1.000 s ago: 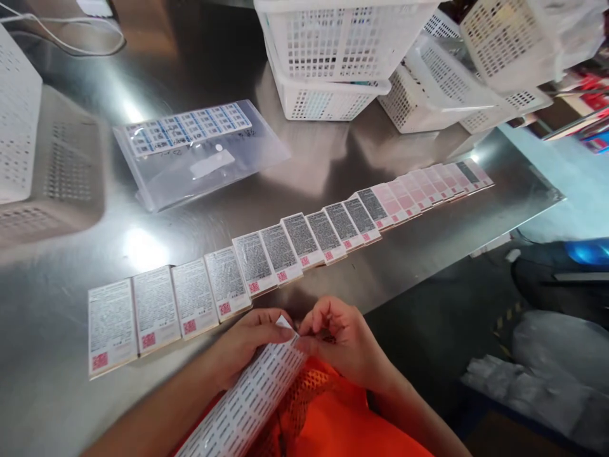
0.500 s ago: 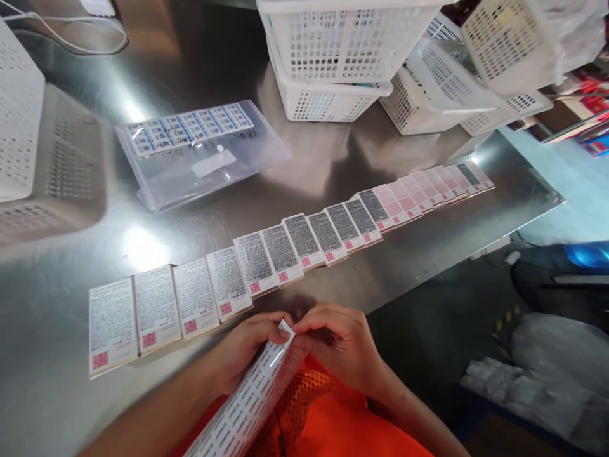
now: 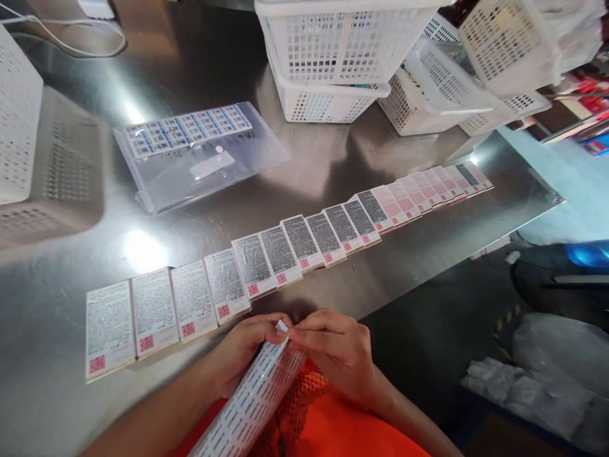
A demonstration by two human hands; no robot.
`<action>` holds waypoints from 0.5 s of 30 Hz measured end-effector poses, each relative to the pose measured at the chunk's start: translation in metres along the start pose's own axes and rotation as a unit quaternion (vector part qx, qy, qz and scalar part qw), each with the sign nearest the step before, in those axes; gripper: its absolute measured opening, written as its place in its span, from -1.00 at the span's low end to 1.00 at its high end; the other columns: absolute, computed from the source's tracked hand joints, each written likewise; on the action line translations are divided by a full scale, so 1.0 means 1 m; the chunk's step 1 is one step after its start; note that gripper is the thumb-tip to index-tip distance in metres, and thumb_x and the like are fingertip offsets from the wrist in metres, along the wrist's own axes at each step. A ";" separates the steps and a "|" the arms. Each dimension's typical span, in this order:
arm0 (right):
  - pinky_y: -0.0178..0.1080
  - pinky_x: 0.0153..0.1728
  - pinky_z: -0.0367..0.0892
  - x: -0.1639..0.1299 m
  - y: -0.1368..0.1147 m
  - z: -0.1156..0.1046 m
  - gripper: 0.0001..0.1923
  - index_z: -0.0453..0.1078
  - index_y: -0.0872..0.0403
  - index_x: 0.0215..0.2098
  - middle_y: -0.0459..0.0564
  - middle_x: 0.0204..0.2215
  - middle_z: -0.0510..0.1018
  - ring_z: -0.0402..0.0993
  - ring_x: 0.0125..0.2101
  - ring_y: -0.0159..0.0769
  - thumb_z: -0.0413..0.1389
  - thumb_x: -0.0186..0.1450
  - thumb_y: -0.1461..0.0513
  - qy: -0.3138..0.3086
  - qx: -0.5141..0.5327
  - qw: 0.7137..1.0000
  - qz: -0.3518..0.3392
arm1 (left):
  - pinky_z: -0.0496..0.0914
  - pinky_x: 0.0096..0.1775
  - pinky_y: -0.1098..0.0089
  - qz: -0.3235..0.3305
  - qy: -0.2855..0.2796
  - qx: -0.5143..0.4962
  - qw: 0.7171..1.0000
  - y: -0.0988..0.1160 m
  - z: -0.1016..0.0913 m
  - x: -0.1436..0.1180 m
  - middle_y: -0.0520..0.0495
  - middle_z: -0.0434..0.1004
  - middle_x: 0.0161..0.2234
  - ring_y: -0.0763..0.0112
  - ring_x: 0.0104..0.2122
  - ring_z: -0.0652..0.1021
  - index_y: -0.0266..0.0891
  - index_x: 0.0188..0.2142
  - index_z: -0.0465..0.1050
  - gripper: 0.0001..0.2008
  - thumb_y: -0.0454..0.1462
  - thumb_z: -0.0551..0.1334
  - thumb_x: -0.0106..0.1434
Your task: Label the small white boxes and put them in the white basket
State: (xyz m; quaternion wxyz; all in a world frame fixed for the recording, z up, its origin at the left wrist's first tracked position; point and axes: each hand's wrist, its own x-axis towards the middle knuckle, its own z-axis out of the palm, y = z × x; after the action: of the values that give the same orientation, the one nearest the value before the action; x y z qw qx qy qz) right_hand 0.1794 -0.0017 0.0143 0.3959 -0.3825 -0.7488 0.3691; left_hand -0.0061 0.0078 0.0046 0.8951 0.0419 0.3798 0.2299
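Note:
My left hand grips the top end of a long white sheet of small printed stickers, which runs down over my orange mesh vest. My right hand pinches at the sheet's top corner, fingertips against my left thumb. Just beyond my hands a long row of flat printed boxes lies side by side on the steel table, each with dense text and a small red square code. The boxes at the far right end are pink-faced.
A clear plastic pouch with a blue label sheet lies at the table's middle. White perforated baskets are stacked at the back, more of them at right and left. The table edge runs diagonally at right, floor clutter below.
My right fingers have shifted slightly lower on the sheet's top corner and the sheet has tilted a little. The boxes on the table have not moved.

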 end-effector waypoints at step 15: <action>-0.27 -0.32 0.54 -0.001 0.003 0.006 -0.67 0.52 -0.18 -0.04 -0.08 -0.29 0.66 0.60 -0.34 -0.26 0.15 0.31 0.34 0.024 0.002 1.000 -0.014 | 0.27 -0.48 0.45 -0.011 0.003 -0.036 0.999 0.000 0.000 0.002 0.03 0.40 -0.60 0.46 -0.57 0.38 -0.28 -0.53 0.47 -0.89 -0.33 0.33 -0.14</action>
State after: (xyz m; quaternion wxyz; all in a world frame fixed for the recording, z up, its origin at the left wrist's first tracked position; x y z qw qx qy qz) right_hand 0.1759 -0.0027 0.0090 0.4195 -0.3801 -0.7438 0.3554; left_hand -0.0050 0.0090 0.0037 0.8971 0.0044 0.3747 0.2340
